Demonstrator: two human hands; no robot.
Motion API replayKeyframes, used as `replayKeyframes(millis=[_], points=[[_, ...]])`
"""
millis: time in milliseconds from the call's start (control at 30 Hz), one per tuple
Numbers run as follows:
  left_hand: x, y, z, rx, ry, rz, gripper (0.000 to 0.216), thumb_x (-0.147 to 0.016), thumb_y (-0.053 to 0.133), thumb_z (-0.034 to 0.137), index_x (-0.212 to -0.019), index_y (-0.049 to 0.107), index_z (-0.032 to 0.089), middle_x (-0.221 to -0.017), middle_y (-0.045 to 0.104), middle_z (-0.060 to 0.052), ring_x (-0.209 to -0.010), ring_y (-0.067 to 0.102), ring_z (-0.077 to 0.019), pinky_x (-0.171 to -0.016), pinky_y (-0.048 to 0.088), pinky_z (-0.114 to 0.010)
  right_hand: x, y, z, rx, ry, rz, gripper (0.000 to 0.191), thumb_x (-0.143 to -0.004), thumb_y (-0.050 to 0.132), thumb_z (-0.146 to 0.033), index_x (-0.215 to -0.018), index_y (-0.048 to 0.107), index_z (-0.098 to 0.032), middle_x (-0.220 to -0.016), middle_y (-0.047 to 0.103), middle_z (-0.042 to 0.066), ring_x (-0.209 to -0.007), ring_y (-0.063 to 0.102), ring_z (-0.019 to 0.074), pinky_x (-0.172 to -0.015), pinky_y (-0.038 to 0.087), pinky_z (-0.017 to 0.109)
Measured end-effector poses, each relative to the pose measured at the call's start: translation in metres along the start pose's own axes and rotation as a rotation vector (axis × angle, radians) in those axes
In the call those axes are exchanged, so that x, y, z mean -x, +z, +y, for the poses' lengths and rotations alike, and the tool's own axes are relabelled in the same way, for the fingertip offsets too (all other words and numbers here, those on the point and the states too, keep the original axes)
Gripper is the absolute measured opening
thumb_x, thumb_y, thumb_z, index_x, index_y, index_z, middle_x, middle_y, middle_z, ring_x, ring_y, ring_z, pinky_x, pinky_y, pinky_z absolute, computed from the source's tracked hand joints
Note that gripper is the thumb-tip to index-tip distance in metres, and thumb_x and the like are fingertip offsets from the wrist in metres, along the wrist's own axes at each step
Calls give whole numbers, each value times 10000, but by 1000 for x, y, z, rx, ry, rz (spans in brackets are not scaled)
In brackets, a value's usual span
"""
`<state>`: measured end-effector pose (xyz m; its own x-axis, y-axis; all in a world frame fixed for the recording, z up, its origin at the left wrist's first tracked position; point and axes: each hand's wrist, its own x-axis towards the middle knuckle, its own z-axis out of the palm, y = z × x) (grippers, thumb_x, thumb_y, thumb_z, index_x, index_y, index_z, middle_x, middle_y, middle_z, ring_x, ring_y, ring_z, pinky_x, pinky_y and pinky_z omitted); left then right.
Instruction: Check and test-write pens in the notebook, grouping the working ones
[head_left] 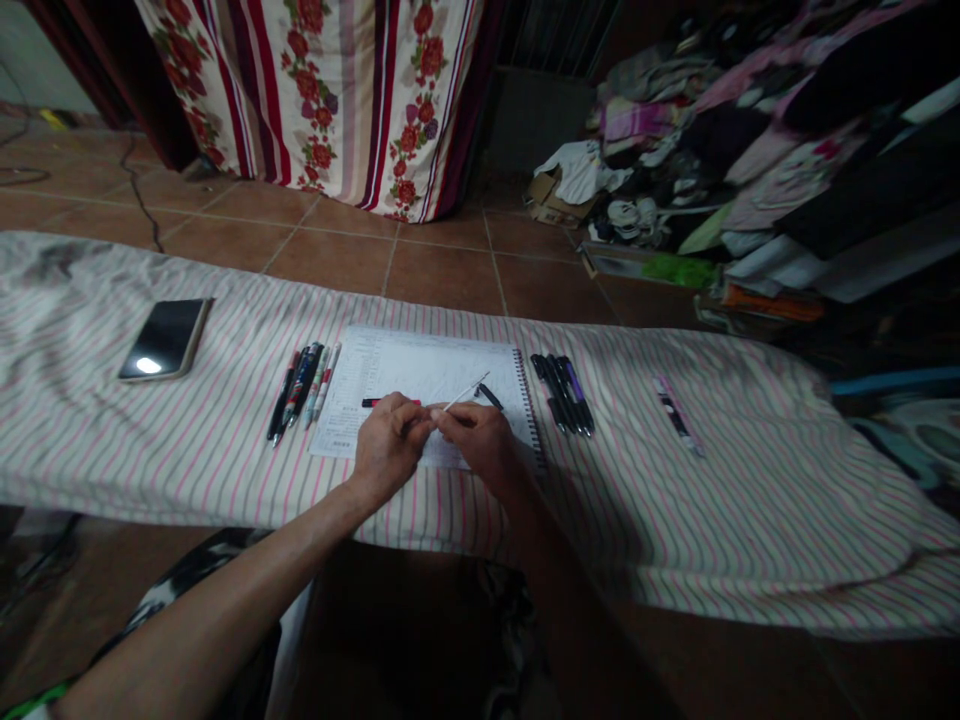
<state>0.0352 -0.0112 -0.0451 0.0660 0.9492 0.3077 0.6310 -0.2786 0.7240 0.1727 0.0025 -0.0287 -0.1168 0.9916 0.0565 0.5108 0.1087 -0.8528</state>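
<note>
Over an open spiral notebook (pixel 442 355), my two hands meet at the fingertips. My right hand (pixel 484 437) is closed in a pinch on a thin white pen refill (pixel 466 391), which slants up and to the right from the fingers. My left hand (pixel 388 440) is closed too, its fingertips against those of the right; what they pinch is too small to make out. Behind the left hand, a red and black pen part (pixel 370 403) lies on the page, partly covered. A short black pen piece (pixel 491 397) rests just beyond the right hand.
Several pens (pixel 301 385) lie left of the notebook, and several dark pens (pixel 562 392) to its right. Farther right is a pink and black pen (pixel 676 415). A phone (pixel 166 338) lies at the left on the striped cloth (pixel 742 500). Clothes (pixel 750 150) are heaped beyond.
</note>
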Motion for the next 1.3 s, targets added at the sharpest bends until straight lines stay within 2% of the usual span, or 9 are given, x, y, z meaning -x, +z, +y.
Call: replayKeyframes(millis=[133, 267, 500, 667, 800, 933, 1067, 1300], points=[[0, 0, 0, 15, -12, 7, 159, -810, 539, 277, -729, 637, 183, -734, 549, -16, -742, 537, -150, -672, 433, -281, 1, 0, -4, -2, 26, 22, 238, -757, 543, -276, -560, 647, -194, -735, 708, 20, -715, 642, 168, -610, 455, 252], [0, 0, 0, -6, -45, -3, 163, -814, 534, 297, -751, 643, 195, -742, 554, -12, -741, 540, -147, -659, 429, -276, 2, 1, -7, 1, -6, 50, 261, -752, 548, -236, -500, 594, -186, -804, 716, 43, -758, 653, 175, -656, 471, 265], [0, -7, 3, -81, -18, 2, 188, -825, 522, 320, -901, 660, 217, -832, 582, -27, -800, 549, -165, -696, 436, -286, -1, -1, -4, -29, -31, 137, 264, -755, 542, -242, -496, 563, -199, -857, 722, 33, -817, 656, 180, -681, 470, 269], [-9, -26, 1, -377, 48, 59, 223, -819, 522, 282, -974, 669, 218, -909, 583, -71, -863, 513, -227, -718, 422, -338, -5, -2, -2, -49, -29, 195, 283, -760, 534, -247, -481, 546, -200, -853, 724, 35, -832, 655, 187, -694, 466, 268], [-17, -33, -6, -496, 95, -20, 210, -767, 598, 282, -950, 684, 228, -974, 603, -85, -884, 483, -260, -743, 414, -375, -7, 1, -1, -74, 3, 210, 267, -757, 540, -261, -498, 561, -200, -860, 722, 35, -755, 658, 174, -645, 470, 255], [-18, -30, -11, -473, 104, -75, 139, -784, 579, 250, -857, 692, 220, -867, 628, -72, -855, 480, -246, -734, 415, -356, -9, 4, -1, -126, 20, 225, 254, -749, 544, -267, -506, 578, -200, -864, 721, 39, -724, 659, 170, -617, 475, 249], [-15, -29, -8, -367, 54, -49, 162, -815, 546, 291, -831, 685, 208, -821, 641, -61, -827, 491, -231, -717, 412, -348, -10, 6, -3, -184, 13, 229, 215, -743, 547, -271, -557, 623, -196, -872, 722, 38, -621, 642, 148, -569, 471, 243], [-11, -29, 0, -162, 8, -20, 131, -814, 554, 270, -815, 662, 195, -807, 635, -41, -819, 513, -202, -745, 412, -329, -10, 8, -8, -250, -7, 240, 215, -735, 566, -274, -557, 636, -176, -795, 726, 40, -623, 642, 150, -542, 463, 224]])
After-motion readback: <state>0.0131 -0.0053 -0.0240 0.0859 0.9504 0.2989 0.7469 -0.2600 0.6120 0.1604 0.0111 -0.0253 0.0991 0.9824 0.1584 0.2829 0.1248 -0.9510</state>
